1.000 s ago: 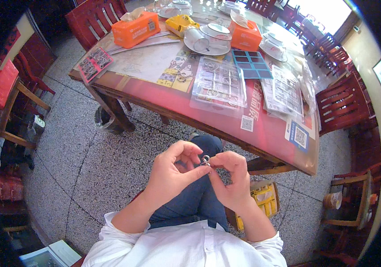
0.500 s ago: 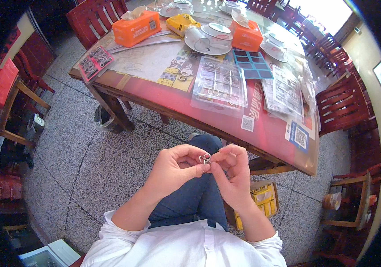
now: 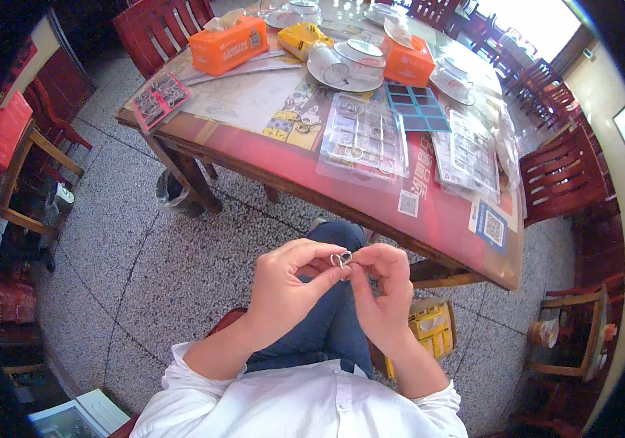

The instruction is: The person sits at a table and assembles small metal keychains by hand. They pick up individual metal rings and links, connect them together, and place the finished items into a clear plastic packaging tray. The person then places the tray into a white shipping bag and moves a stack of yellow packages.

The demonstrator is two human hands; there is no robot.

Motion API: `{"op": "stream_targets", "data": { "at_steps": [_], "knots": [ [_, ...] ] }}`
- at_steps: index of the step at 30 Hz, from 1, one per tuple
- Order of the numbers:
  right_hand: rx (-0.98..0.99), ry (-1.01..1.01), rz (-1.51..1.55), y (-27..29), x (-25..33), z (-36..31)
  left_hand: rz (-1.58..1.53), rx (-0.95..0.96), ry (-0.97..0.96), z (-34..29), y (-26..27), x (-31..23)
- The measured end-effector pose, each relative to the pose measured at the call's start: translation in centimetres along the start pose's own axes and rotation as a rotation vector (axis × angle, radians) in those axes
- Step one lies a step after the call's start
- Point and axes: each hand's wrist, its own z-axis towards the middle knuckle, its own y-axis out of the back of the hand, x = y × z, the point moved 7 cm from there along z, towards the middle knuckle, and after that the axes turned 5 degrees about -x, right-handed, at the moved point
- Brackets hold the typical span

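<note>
Above my lap, both hands meet around a small silver metal wire puzzle (image 3: 341, 259) with curved loops. My left hand (image 3: 287, 281) pinches it between thumb and fingertips from one side. From the other side my right hand (image 3: 384, 288) grips it, thumb against curled fingers. The fingertips cover part of the puzzle, so how its pieces link cannot be made out. On the table beyond, a transparent plastic tray (image 3: 363, 139) and a red tray (image 3: 159, 102) hold several similar metal pieces.
The table (image 3: 254, 159) edge lies just past my hands. On it stand two orange tissue boxes (image 3: 228, 47), wrapped dishes (image 3: 345, 67), a teal compartment tray (image 3: 418, 109) and printed sheets (image 3: 465, 150). A carton of yellow packs (image 3: 433, 328) sits right of my legs; a bin (image 3: 175, 196) stands left.
The puzzle has turned a little between my fingers, and its loops look more spread. Both hands have shifted slightly right and keep their pinch.
</note>
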Motion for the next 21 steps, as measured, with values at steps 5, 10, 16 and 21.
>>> {"op": "stream_targets", "data": {
  "at_steps": [5,10,16,21],
  "knots": [
    [0.007,-0.007,0.024,0.1,0.5,0.2,-0.027,0.038,-0.028,0.0,0.1,0.1],
    [-0.094,-0.098,0.193,0.5,0.0,0.2,-0.043,0.056,0.081,-0.3,0.0,0.3],
    [0.073,0.274,-0.297,-0.1,2.9,0.7,0.01,0.095,0.05,-0.3,0.3,-0.1],
    [0.121,0.429,-0.375,-0.3,3.7,0.6,0.038,0.09,-0.001,-0.2,0.4,-0.4]
  ]
}}
